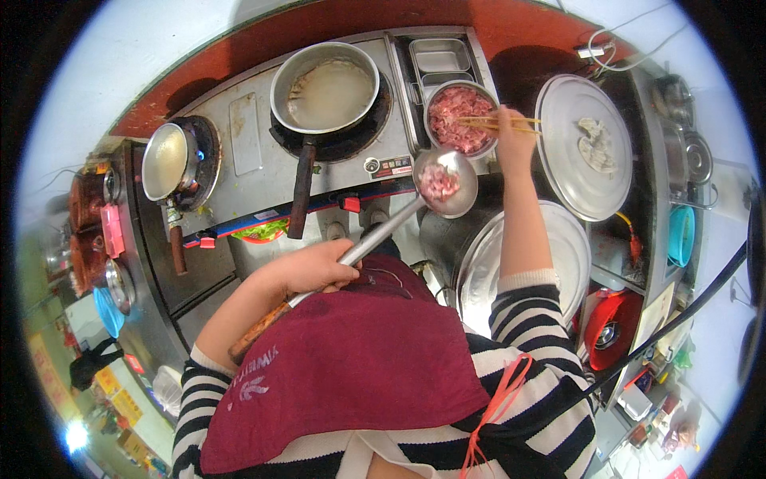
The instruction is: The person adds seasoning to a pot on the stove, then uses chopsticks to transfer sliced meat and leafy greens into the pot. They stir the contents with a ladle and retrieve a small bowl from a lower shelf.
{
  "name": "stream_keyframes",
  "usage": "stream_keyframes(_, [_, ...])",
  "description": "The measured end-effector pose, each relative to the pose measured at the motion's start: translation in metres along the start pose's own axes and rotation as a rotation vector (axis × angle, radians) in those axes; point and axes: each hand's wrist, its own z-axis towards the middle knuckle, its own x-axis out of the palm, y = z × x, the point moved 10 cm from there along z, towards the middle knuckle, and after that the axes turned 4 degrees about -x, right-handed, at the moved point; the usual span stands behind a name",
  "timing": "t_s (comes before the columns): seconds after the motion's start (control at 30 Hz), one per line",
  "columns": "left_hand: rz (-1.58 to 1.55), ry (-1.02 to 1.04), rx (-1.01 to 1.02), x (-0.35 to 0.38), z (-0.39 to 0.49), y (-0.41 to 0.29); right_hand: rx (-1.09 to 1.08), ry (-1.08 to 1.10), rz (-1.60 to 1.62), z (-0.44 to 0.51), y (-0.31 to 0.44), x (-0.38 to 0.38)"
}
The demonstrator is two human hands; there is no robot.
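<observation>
My left hand (314, 266) grips the metal shaft of a long ladle (467, 191) with a wooden handle end. Pieces of raw meat (438, 182) lie in the ladle's bowl, which is held beside the rim of a round metal container (427, 123). Sliced raw meat (458, 111) fills that container. Above it, my right hand (516, 135) is closed on a pair of chopsticks (479, 121), whose tips reach over the meat. Whether the tips pinch a piece I cannot tell.
A long-handled pan (329, 123) of cloudy liquid stands on the middle burner. At left, a smaller pan (164, 161) sits over a blue flame. Rectangular steel pans (441, 55) are set behind the meat. A large metal lid (556, 161) bearing a crumpled cloth lies right.
</observation>
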Motion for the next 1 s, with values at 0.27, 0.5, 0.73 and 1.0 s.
stream_keyframes(0.27, [0.073,-0.013,0.063,0.000,0.006,0.005,-0.094,0.030,-0.346,0.003,-0.045,0.035])
stream_keyframes(0.5, [-0.075,-0.027,0.049,-0.006,0.000,-0.005,0.073,-0.248,0.213,-0.002,-0.013,-0.016])
stream_keyframes(0.73, [-0.186,0.017,0.088,-0.012,0.000,-0.032,0.256,-0.085,0.153,-0.021,0.005,-0.019])
stream_keyframes(1.0, [-0.199,-0.060,0.121,-0.017,-0.039,-0.046,-0.067,-0.286,0.273,-0.003,0.026,-0.064])
